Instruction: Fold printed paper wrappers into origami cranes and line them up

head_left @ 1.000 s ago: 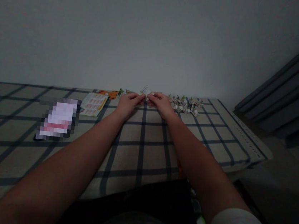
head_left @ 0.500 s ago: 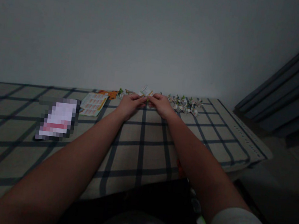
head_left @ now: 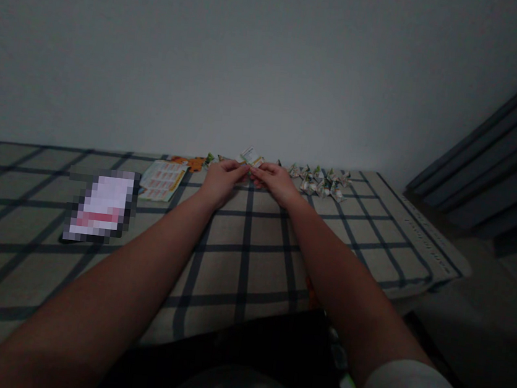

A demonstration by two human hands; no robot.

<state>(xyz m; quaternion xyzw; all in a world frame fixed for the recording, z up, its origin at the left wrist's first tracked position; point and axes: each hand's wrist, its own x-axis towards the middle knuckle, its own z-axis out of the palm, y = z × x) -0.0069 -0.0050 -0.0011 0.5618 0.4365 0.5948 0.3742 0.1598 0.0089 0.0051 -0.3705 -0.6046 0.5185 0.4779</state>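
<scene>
Both hands meet near the far edge of the table over a small piece of printed paper (head_left: 252,156), white with a yellowish band. My left hand (head_left: 223,180) pinches its lower left part between thumb and fingers. From the other side my right hand (head_left: 276,182) grips it the same way, the fingertips of both hands almost touching. The paper's upper part sticks up above the fingers; its lower part is hidden behind them. To the right of my right hand lie several folded paper pieces (head_left: 322,182), and another bit of folded paper (head_left: 209,160) shows behind my left hand.
A printed sheet (head_left: 163,180) lies left of my hands, beside an orange patterned item (head_left: 195,164). Nearer on the left is a phone-like device (head_left: 102,204) with a blurred screen. The checked tablecloth (head_left: 245,248) reaches the wall (head_left: 273,65). A grey curtain (head_left: 501,153) hangs at right.
The fingertips of both hands have shifted slightly left, the right hand's more, and come closer together. The paper has moved a little left and its visible top looks more creased.
</scene>
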